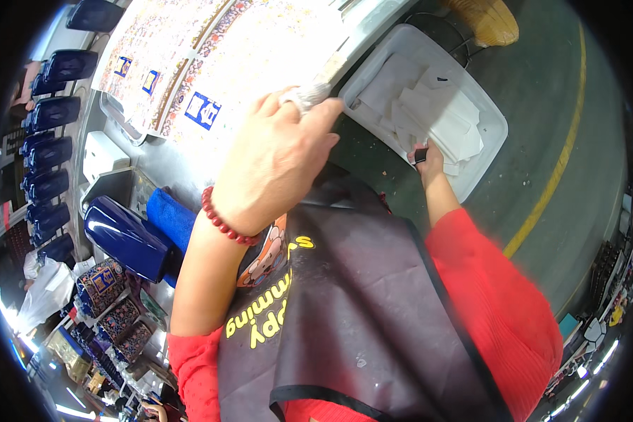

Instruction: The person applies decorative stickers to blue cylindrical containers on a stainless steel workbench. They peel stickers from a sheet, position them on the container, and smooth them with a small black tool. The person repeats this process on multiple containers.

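My left hand (278, 151), with a red bead bracelet (225, 224) at its wrist, is over the near edge of a brightly lit table. Its fingers are curled at a whitish-grey wad or wrapping (309, 95), too glared to name. Printed sheets (169, 63) with a colourful floral pattern and blue labels lie on the table beyond it. My right hand (432, 163) reaches down to a pale plastic tub (498, 116) with loose white sheets (429, 112) in it. A small black thing (420, 156) shows at its closed fingers; what it grips is partly hidden.
A dark blue glossy casing (130, 235) and a blue cloth (172, 214) lie left of my left arm. Dark blue containers (53, 112) line the far left. A yellow object (489, 21) stands behind the tub. A yellow line (552, 176) crosses the green floor.
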Demonstrator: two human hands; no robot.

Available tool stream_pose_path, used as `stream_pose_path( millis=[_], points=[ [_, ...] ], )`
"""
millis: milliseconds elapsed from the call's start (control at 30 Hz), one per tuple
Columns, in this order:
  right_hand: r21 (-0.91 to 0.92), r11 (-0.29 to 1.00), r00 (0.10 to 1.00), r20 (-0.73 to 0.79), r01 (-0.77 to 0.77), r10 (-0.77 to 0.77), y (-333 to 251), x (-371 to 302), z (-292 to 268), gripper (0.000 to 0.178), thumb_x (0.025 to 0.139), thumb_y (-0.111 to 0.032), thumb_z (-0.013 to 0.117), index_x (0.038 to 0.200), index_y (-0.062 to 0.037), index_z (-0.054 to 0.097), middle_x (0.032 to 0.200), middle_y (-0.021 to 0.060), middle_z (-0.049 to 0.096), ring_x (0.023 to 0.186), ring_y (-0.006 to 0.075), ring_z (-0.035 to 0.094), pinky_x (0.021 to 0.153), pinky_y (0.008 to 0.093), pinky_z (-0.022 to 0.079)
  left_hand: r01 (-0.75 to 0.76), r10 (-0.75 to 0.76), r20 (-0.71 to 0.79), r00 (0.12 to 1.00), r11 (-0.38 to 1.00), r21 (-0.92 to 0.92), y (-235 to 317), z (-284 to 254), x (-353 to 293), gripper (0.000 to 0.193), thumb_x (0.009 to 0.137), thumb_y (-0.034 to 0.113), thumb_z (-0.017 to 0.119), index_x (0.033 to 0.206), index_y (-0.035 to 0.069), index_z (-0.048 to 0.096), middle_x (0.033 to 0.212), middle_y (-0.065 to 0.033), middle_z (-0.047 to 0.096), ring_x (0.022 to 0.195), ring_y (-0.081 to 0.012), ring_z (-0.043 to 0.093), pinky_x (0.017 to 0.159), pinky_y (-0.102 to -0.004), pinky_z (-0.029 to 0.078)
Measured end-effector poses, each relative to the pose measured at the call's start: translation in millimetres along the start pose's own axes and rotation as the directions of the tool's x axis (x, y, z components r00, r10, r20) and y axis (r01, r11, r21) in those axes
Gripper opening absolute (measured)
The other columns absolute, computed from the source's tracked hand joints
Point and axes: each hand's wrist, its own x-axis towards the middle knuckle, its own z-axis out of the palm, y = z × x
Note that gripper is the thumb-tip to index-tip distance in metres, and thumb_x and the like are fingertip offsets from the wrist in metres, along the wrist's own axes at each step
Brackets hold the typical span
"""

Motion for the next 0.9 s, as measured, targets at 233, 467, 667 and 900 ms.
stream_pose_path(
  millis=[233,467,667,900],
  points=[
    [0.418,0.875,0.739,0.504,0.244,-0.447,-187.8,-105.2,102.6,0.013,0.097,-0.018,0.065,0.101,-0.0059,0.062,0.102,0.0098,0.069,0.090,0.0238,0.065,0.071,0.0475,0.053,-0.032,0.038,0.013,0.999,0.951,-0.308,15.5,30.3,-16.2,0.006,0.082,0.009,0.072,0.085,0.006,0.067,0.087,-0.0158,0.063,0.084,-0.0351,0.062,0.075,-0.0436,0.051],
    [0.623,0.782,-0.181,0.766,-0.027,-0.616,-271.7,-245.8,341.1,0.017,0.088,0.001,0.061,0.105,0.0044,0.062,0.096,0.0103,0.066,0.089,0.0270,0.063,0.082,0.0392,0.052,-0.045,0.096,0.072,0.993,0.852,-0.521,54.3,77.3,-8.0,0.027,0.090,0.028,0.070,0.100,0.002,0.071,0.097,-0.0195,0.067,0.102,-0.0390,0.061,0.089,-0.0472,0.051],
    [0.357,0.876,0.112,0.934,-0.325,-0.339,-266.3,-330.6,580.4,0.028,0.106,-0.004,0.032,0.132,0.0019,0.043,0.101,0.0200,0.048,0.085,0.0327,0.052,0.090,0.0687,0.045,-0.151,-0.071,-0.265,0.962,0.669,-0.727,48.3,40.5,-28.1,0.020,0.088,0.019,0.062,0.084,0.000,0.065,0.079,-0.0216,0.063,0.086,-0.0428,0.061,0.078,-0.0496,0.049],
    [0.729,0.238,-0.522,0.642,0.642,-0.561,-124.3,-495.5,621.8,0.021,0.096,0.000,0.054,0.114,-0.0017,0.065,0.104,0.0150,0.068,0.095,0.0311,0.065,0.089,0.0496,0.052,-0.411,0.134,-0.430,0.893,0.634,-0.655,71.8,-22.4,-89.0,0.023,0.081,0.018,0.063,0.066,0.003,0.055,0.072,-0.0171,0.056,0.077,-0.0376,0.057,0.071,-0.0476,0.048]
  ],
)
